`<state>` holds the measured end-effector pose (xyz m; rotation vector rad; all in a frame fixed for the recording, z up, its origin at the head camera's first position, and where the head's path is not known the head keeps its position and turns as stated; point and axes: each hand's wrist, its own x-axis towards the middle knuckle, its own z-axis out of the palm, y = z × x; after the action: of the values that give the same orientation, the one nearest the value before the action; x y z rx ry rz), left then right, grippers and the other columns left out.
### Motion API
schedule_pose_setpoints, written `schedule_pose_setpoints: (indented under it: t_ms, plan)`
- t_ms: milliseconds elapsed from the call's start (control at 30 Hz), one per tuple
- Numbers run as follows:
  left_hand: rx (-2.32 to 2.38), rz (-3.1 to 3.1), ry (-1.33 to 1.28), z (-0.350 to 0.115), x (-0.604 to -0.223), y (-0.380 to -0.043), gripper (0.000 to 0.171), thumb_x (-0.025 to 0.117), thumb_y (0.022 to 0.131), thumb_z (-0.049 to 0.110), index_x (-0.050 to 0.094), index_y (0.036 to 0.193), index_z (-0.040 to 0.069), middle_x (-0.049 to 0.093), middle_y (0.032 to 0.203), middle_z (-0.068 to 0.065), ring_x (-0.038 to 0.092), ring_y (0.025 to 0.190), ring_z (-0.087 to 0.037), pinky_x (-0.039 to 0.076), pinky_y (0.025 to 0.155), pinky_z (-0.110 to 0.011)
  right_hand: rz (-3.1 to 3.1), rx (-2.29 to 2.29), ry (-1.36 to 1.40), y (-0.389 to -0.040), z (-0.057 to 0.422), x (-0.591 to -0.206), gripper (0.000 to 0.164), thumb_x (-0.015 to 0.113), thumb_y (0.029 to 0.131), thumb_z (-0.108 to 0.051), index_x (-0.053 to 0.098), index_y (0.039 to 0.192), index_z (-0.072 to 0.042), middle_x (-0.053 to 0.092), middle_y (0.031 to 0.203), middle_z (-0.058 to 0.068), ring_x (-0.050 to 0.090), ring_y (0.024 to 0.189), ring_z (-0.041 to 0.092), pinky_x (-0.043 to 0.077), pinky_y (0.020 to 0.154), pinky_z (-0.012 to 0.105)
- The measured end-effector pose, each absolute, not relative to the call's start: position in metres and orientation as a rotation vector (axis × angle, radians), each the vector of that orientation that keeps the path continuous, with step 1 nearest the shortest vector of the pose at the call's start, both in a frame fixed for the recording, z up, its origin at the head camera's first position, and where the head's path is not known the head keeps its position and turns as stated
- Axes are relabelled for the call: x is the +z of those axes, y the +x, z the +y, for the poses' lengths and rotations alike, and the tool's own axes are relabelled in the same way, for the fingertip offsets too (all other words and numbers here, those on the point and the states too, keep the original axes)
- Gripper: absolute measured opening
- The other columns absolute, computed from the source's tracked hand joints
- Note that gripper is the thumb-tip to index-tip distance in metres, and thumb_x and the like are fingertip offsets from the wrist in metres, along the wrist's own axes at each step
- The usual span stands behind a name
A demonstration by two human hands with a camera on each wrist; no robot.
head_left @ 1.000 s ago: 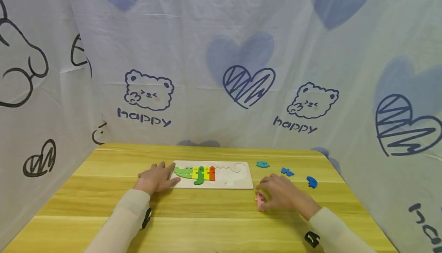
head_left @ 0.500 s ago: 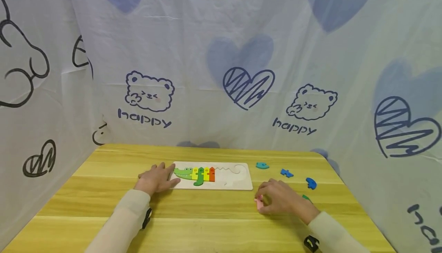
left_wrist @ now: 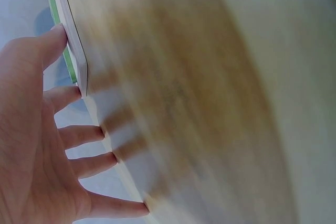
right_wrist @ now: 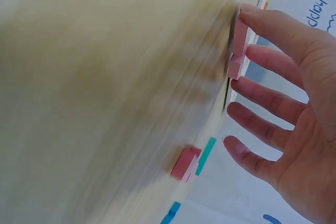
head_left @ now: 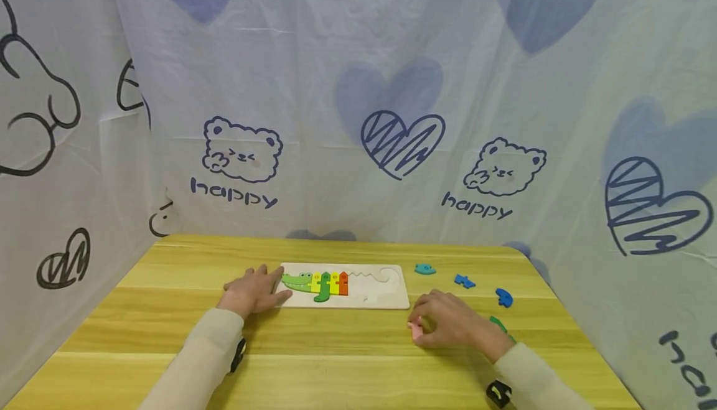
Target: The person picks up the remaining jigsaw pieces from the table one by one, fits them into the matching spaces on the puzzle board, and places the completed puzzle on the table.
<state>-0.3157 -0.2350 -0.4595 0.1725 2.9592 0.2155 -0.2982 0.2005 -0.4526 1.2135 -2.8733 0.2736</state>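
My left hand (head_left: 254, 290) lies with spread fingers at the left end of a pale wooden puzzle board (head_left: 378, 295). In the left wrist view its thumb and index finger touch the board's edge and the other fingertips rest on the table. A crocodile's green head (head_left: 297, 282) and several yellow, green and orange-red body pieces (head_left: 335, 282) sit in the board; the tail outline on the right is bare. Just off the board's lower right corner, my right hand (head_left: 448, 318) pinches a pink puzzle piece (right_wrist: 239, 45) between thumb and fingers, close to the table.
To the right lie a teal piece (head_left: 425, 269), a small blue piece (head_left: 464, 280), a curved blue piece (head_left: 504, 298) and a green piece (head_left: 501, 326) partly behind the right arm. The right wrist view shows another reddish-pink piece (right_wrist: 185, 163). Printed cloth hangs around the table.
My right hand has shifted slightly left with the pink piece, and the green piece behind it has come into view. My left hand has stayed at the board's end.
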Motion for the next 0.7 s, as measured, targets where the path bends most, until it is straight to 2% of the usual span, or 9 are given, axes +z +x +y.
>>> schedule_pose_setpoints:
  t_ms: [200,700]
  plan:
    - [0.215,2.955,0.173,-0.235,-0.457,-0.315,0.079,0.049,0.101,0.064,0.034,0.162,0.017,0.035,0.161,-0.031,0.035,0.145,-0.06,0.038,0.091,-0.09,-2.86,0.284,1.18,-0.3,0.183,-0.449,0.029,0.08,0.086,-0.036,0.081,0.111,-0.022,0.074,0.118,-0.003,0.064,0.108,0.018,0.057,0.095,0.043]
    - [0.223,2.958,0.172,-0.234,-0.457,-0.313,0.078,0.051,0.1,0.063,0.035,0.162,0.017,0.037,0.161,-0.031,0.036,0.144,-0.06,0.038,0.09,-0.09,-2.774,0.396,1.202,-0.31,0.145,-0.444,0.029,0.079,0.088,-0.032,0.08,0.114,-0.019,0.072,0.122,-0.001,0.063,0.113,0.02,0.056,0.099,0.044]
